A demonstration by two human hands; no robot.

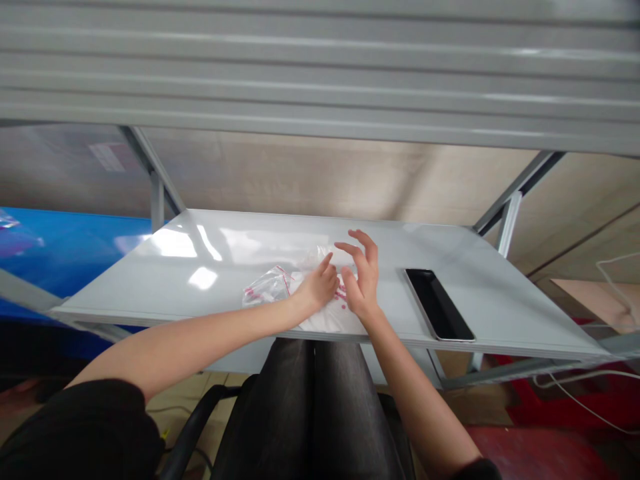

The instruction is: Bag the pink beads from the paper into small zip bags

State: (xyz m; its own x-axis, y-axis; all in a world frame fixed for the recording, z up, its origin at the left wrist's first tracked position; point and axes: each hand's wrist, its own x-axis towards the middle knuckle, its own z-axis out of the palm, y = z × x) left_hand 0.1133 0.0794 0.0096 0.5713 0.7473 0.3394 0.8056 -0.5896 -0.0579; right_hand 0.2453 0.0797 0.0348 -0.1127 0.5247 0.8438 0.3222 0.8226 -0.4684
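My left hand [323, 285] rests over a white sheet or bag [325, 321] near the table's front edge. Its index finger points forward while the other fingers curl in; whatever they may hold is hidden. Beside it, my right hand [365, 275] is raised with thumb and fingers spread, nothing visible between them. Small red bits [343, 297], too small to name, lie on the white material between both hands. To the left, a clear zip bag [267, 288] with a red seal line touches the white material. More crumpled clear plastic [314, 256] shows behind my left hand.
A black-screened phone or tablet [440, 305] lies on the right of the light grey table [235, 248]. Above hangs a ribbed grey panel [320, 80], held by metal struts [155, 173]. A blue surface [75, 250] adjoins at left; white cables [590, 393] hang at right.
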